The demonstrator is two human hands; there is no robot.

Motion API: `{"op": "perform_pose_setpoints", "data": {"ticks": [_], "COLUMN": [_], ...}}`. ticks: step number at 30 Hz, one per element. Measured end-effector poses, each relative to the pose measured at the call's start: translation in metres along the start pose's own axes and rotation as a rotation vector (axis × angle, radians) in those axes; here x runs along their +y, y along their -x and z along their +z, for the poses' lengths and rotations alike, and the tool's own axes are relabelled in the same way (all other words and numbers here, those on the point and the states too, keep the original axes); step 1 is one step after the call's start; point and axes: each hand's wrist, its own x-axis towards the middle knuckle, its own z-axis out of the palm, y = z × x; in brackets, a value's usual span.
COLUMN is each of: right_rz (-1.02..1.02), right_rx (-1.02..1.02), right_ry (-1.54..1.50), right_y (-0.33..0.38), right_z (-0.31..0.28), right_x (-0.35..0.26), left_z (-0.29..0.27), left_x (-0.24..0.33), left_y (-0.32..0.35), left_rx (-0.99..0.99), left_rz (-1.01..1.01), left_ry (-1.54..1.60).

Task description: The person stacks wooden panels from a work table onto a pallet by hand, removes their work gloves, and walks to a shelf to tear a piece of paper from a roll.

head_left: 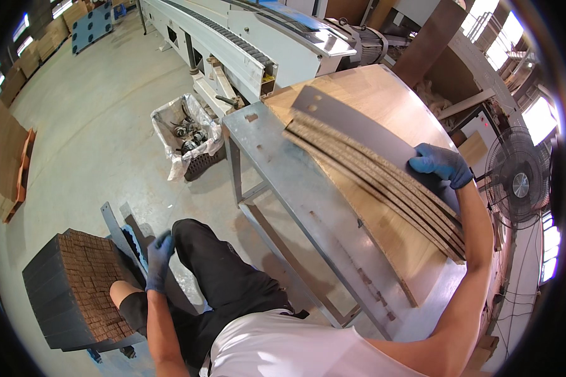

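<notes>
On the metal-framed table lies a stack of several long, narrow chipboard panels (371, 169) with grey faces and raw brown edges, its left end blurred. My right hand (443, 164), in a blue-grey glove, is closed on the far long edge of the stack near its right end, thumb over the top panel. My left hand (160, 261), gloved alike, is low by my knee, beside upright grey strips (121, 234) and a blue-edged piece. Its fingertips are partly hidden, and I cannot tell whether it grips anything. Left of it stands a large pile of dark-faced panels (94, 283).
A wooden board (352, 88) covers part of the metal table (283, 163). Beyond the table stands a white conveyor machine (226, 38). A lined waste basket (195, 135) sits by the table leg. A standing fan (519, 179) is at the right, and stacked boards on a pallet (20, 179) at the left.
</notes>
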Motion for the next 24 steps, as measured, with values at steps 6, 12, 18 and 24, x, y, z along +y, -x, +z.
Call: {"op": "perform_pose_setpoints", "data": {"ticks": [6,12,18,24], "right_rz": [-0.023,-0.104,-0.165,-0.208], "right_rx": [-0.196,-0.281,-0.303,-0.400], "right_ry": [-0.038,0.076,0.158,0.146], "right_y": [0.014,0.016,0.013,0.005], "right_z": [0.026,0.040,0.044,0.043], "right_x": [-0.068,-0.079,-0.082,-0.080], "left_z": [0.069,0.126,0.146,0.138], "left_x": [0.193,0.291,0.306,0.292], "left_y": [0.028,0.037,0.062,0.098], "left_rx": [-0.378,-0.875,-0.833,-0.908], "left_rz": [-0.045,-0.132,-0.134,-0.118], "left_ry": [0.509,0.398,0.100,0.302]}}
